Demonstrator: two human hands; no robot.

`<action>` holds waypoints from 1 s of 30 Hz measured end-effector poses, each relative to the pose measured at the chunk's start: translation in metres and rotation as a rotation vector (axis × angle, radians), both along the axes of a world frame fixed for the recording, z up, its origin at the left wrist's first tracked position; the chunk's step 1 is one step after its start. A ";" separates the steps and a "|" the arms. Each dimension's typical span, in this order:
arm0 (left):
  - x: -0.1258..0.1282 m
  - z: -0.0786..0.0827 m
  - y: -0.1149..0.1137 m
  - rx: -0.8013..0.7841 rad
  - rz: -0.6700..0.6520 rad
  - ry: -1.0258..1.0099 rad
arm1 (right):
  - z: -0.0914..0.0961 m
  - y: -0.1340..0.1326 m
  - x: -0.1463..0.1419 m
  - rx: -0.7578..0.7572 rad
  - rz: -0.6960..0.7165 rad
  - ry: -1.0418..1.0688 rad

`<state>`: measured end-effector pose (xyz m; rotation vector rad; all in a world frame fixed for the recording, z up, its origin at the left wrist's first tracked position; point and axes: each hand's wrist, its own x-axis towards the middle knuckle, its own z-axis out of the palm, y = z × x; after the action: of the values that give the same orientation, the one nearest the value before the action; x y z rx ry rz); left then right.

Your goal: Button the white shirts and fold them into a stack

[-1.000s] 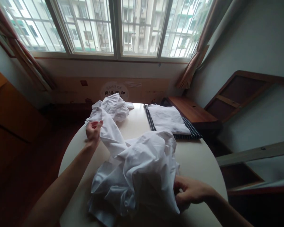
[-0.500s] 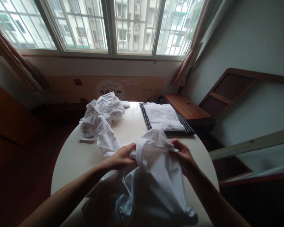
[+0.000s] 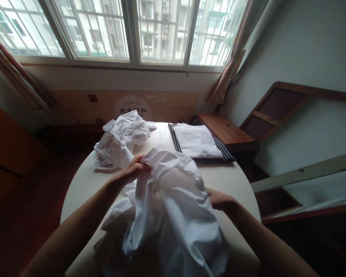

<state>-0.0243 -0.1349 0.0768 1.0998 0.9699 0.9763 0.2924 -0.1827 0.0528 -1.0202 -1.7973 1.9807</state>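
Head view: we have both bare hands at one white cloth (image 3: 180,188), bunched and partly lifted over the near half of the round pale counter (image 3: 77,196); its lower part runs out of frame. Left hand (image 3: 135,167) is closed, pinching the cloth's upper left edge. Right hand (image 3: 219,199) is at the cloth's right edge, fingers hidden behind the fabric, so we can't tell whether it grips.

Past the left hand, at the counter's far left, we see a crumpled white heap (image 3: 129,130); we can't tell if it joins the held cloth. Far right: a folded white cloth (image 3: 194,140) lying flat on a dark striped cloth (image 3: 229,155), just beyond the held one. Behind the counter we get a cream board (image 3: 178,102) with dark characters, barred windows (image 3: 161,34) above, a curtain (image 3: 223,84) at right, and a brown wooden stand (image 3: 222,127) near the striped cloth.
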 end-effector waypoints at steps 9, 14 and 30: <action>-0.052 0.061 0.047 0.730 0.591 0.904 | 0.089 0.048 0.041 1.113 -0.756 -0.619; -0.038 0.088 0.079 0.797 1.013 1.027 | 0.106 0.092 0.013 1.551 -1.138 -0.659; -0.034 0.011 -0.030 0.432 -0.503 0.646 | 0.013 0.001 -0.006 1.146 -0.033 -0.513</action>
<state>-0.0579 -0.1644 0.0882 1.9862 0.9247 0.4128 0.2868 -0.1812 0.0663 -1.0981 -2.5629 0.3827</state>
